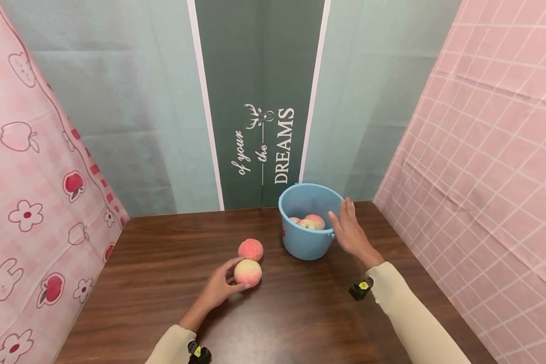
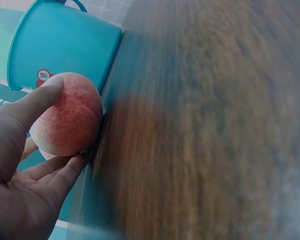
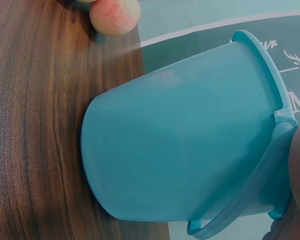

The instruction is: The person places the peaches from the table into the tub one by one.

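My left hand (image 1: 220, 284) holds a pale yellow and pink peach (image 1: 247, 273) low over the table, its thumb on one side and fingers on the other. In the left wrist view the thumb lies on the peach (image 2: 70, 115) and the fingertips are under its far side. Right behind it sits a redder peach (image 1: 251, 249). A light blue bucket (image 1: 307, 245) stands upright to the right, with several peaches (image 1: 316, 221) inside. My right hand (image 1: 351, 233) rests at the bucket's right rim with its fingers extended; the right wrist view shows only part of it.
Brown wood-grain table (image 1: 164, 258) lies under everything. A grey-green cloth with white lettering (image 1: 284, 146) hangs behind it, a pink patterned cloth (image 1: 27, 215) on the left and a pink grid cloth (image 1: 482, 151) on the right. The bucket's handle (image 3: 250, 187) hangs down its side.
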Motion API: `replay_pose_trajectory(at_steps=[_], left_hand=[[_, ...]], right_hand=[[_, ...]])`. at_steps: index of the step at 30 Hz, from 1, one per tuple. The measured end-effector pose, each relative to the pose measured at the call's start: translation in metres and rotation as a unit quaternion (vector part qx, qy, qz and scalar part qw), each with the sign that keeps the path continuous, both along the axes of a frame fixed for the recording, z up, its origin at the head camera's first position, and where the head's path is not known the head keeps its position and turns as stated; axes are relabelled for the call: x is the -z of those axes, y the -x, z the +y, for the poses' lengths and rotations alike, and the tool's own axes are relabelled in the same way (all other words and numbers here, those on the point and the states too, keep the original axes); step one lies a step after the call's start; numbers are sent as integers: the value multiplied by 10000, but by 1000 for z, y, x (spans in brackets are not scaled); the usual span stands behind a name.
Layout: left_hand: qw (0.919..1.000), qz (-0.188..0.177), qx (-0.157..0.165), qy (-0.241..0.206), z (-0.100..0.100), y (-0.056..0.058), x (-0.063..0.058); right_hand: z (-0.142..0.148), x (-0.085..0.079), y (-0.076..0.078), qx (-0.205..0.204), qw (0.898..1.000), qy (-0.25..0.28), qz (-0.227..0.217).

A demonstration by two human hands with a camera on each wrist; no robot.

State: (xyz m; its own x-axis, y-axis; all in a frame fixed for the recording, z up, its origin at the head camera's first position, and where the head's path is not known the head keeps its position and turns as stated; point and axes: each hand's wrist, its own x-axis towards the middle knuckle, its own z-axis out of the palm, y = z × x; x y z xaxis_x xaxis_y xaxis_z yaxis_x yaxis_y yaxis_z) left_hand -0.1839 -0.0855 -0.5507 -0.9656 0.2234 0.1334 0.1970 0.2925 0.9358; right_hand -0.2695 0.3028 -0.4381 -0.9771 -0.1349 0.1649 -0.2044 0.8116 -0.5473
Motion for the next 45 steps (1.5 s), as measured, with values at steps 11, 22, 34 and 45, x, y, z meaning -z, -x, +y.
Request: replay_pose_trajectory(at_steps=[11, 22, 34, 45], left_hand=[[10000, 48, -55, -37, 2, 2, -7], [9997, -37, -32, -232, 5, 7, -21], [9995, -30, -212, -242, 8, 9, -38], [9988, -55, -256, -412, 12, 13, -53]], right_hand=[[1, -5, 3, -26, 10000, -22, 24], [2, -5, 7, -38, 10000, -43, 42], [2, -6, 10, -42, 10000, -64, 22], [3, -6, 9, -80, 10000, 8, -54]])
